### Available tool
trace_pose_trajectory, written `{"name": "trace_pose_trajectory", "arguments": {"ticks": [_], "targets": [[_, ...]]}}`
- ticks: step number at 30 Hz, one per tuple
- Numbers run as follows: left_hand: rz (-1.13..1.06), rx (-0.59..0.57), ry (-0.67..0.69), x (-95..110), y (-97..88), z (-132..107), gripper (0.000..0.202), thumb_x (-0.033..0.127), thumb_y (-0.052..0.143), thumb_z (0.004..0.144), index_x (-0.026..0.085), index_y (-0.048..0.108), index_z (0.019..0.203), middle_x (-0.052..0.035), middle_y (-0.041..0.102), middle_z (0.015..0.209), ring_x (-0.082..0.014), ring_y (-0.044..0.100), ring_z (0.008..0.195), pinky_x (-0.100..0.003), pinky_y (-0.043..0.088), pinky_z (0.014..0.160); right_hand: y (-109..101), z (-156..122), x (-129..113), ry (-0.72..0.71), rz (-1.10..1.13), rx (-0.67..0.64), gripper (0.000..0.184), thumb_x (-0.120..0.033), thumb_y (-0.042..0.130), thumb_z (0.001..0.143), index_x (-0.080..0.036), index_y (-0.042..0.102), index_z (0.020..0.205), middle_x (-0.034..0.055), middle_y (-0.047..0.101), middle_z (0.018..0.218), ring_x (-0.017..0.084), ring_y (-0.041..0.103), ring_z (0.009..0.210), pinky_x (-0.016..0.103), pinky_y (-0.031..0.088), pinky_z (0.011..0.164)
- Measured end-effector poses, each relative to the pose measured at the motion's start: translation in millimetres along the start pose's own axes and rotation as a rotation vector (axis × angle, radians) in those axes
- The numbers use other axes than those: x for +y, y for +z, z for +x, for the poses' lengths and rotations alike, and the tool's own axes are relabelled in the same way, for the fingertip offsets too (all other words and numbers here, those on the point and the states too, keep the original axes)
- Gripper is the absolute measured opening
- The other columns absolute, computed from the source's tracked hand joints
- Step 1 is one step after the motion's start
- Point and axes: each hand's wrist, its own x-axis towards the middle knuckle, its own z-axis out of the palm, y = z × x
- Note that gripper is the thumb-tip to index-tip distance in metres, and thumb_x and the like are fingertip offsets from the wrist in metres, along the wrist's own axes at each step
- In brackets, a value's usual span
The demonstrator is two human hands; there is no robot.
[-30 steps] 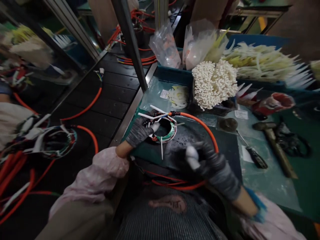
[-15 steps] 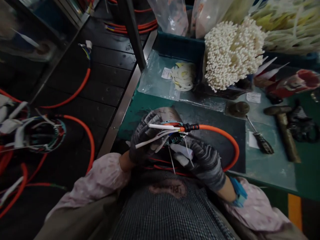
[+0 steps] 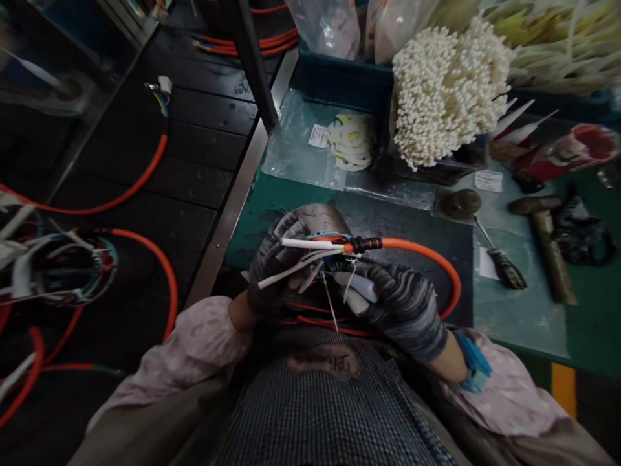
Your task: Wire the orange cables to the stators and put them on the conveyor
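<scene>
A metal ring-shaped motor stator (image 3: 323, 219) is held in front of my body at the bench edge. My left hand (image 3: 279, 259), in a dark grey glove, is closed round its left side. White-sleeved wires (image 3: 310, 244) and an orange cable (image 3: 422, 250) cross its top, with black bands round the joint. My right hand (image 3: 402, 298), in a striped glove, is wrapped round a pale, rounded handle (image 3: 361, 286) whose working end is hard to make out. Close to that hand, a white cable tie (image 3: 350, 279) curves at the stator, and another tie (image 3: 330, 304) hangs straight down.
On the right lie a screwdriver (image 3: 504, 265), a hammer (image 3: 548, 246) and a red container (image 3: 567, 158). A bundle of white cable ties (image 3: 446, 97) stands behind, beside a dark bin (image 3: 344, 84). At the left, another wired stator (image 3: 72, 268) and orange cables occupy the dark slatted surface.
The cable tie by my right hand was straight and slanting down; now it is curved. My right hand has shifted slightly right. The whole view has drifted a little.
</scene>
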Motion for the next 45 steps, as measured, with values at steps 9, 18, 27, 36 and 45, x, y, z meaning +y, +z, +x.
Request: {"name": "trace_pose_trajectory", "arguments": {"ticks": [9, 18, 27, 36, 45], "targets": [[0.255, -0.223, 0.142, 18.9, 6.1, 50.6, 0.039, 0.037, 0.051, 0.112, 0.014, 0.059, 0.143, -0.0206, 0.069, 0.146, -0.0372, 0.057, 0.15, -0.059, 0.051, 0.121, -14.1, -13.1, 20.3, 0.095, -0.088, -0.068, 0.025, -0.04, 0.067, 0.103, -0.027, 0.079, 0.121, 0.0062, 0.086, 0.113, 0.029, 0.083, 0.097, 0.045, 0.069, 0.085], [0.369, -0.439, 0.036, 20.8, 17.3, 83.5, 0.049, 0.042, 0.043, 0.114, 0.018, 0.058, 0.153, -0.0159, 0.061, 0.159, -0.0346, 0.054, 0.152, -0.052, 0.042, 0.125, -14.7, -7.7, 26.6, 0.05, -0.072, 0.075, 0.023, -0.032, 0.073, 0.098, -0.03, 0.078, 0.12, 0.0049, 0.084, 0.11, 0.029, 0.081, 0.101, 0.044, 0.068, 0.098], [0.444, -0.585, 0.034, 22.6, 36.0, 131.5, 0.049, 0.041, 0.036, 0.115, 0.01, 0.067, 0.138, -0.0201, 0.07, 0.144, -0.0394, 0.069, 0.132, -0.055, 0.058, 0.108, -16.4, -0.2, 44.4, 0.11, -0.344, 0.126, 0.022, -0.04, 0.075, 0.097, -0.026, 0.079, 0.113, 0.0085, 0.083, 0.099, 0.027, 0.077, 0.082, 0.038, 0.064, 0.075], [0.485, -0.734, -0.084, 25.6, 57.2, 172.2, 0.041, 0.041, 0.046, 0.112, 0.011, 0.069, 0.127, -0.019, 0.078, 0.115, -0.0368, 0.078, 0.103, -0.05, 0.065, 0.088, -7.2, 9.2, 58.0, 0.148, -0.374, 0.081, 0.02, -0.043, 0.068, 0.1, -0.025, 0.077, 0.096, 0.0066, 0.08, 0.083, 0.023, 0.073, 0.072, 0.036, 0.058, 0.064], [0.457, -0.689, -0.208, 25.6, 60.1, 178.3, 0.042, 0.046, 0.056, 0.109, 0.009, 0.067, 0.127, -0.0205, 0.072, 0.125, -0.0358, 0.074, 0.11, -0.049, 0.062, 0.096, -20.3, -16.6, 71.0, 0.324, -0.223, 0.26, 0.025, -0.044, 0.07, 0.097, -0.022, 0.081, 0.101, 0.007, 0.081, 0.082, 0.025, 0.074, 0.068, 0.038, 0.06, 0.064]]}}
